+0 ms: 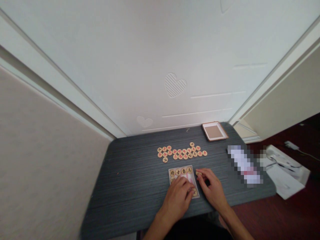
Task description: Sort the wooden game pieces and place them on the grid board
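Note:
A small shallow box lies on the dark table in front of me, with a row of round wooden chess pieces along its far side. My left hand rests over the box, fingers curled down onto it; what they touch is hidden. My right hand sits just right of the box, its fingertips pinching a single round wooden piece at the box's right edge. Another piece shows at the box's near right corner. Several more pieces lie loose in rows farther back.
The dark wood-grain table stands against a white door with heart shapes. An empty box lid sits at the back right. A blurred-out object lies at the right edge. White bags lie on the red floor to the right.

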`<state>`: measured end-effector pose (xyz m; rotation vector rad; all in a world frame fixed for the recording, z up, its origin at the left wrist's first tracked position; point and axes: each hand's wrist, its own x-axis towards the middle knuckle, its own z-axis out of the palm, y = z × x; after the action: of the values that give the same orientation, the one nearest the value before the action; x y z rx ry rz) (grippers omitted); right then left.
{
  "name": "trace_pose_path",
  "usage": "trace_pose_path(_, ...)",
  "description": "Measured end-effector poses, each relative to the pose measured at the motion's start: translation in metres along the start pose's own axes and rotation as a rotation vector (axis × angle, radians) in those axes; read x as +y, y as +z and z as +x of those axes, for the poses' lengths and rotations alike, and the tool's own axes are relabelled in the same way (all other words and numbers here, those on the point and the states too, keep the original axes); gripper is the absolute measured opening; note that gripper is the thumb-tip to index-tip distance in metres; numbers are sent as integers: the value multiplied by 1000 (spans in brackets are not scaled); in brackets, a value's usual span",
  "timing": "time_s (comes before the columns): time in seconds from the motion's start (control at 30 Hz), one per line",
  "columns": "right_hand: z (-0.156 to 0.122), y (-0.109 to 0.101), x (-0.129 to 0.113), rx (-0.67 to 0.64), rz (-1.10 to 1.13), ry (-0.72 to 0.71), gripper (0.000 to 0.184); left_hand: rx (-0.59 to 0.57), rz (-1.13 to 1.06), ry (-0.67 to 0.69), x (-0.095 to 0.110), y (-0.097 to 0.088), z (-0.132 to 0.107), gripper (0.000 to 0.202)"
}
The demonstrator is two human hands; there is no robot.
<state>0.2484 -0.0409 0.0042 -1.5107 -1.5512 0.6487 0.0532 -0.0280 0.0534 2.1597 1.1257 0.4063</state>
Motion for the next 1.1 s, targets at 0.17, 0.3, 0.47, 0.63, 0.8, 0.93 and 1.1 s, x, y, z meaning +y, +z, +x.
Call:
trace_pose_path(0.17,0,0,1,3,-3,-7,24,-3,-6,10,-1,-1,1,18)
trace_pose_path(0.3,0,0,1,6,-2,-6,24,7,-20,31,0,-2,0,20)
trace_pose_path(0.47,0,-1,-1,-6,9,-5,25,41,-104,68,0,-10,-5,26)
trace_pose_path(0.63,0,-1,-2,-22,17,7,26,248,-82,-25,-16,-17,-10,28)
trace_pose_path(0.8,0,-1,-1,-13,23,6,26,485,-47,-202,-35,-9,-12,27)
trace_pose_path(0.93,-4,-4,-2,-44,30,-32,25,505,-63,-286,-38,1,-13,39)
trace_pose_path(1.1,-13,-5,-11,-166,-58,-140,33,485,-96,-324,-38,5,-14,47)
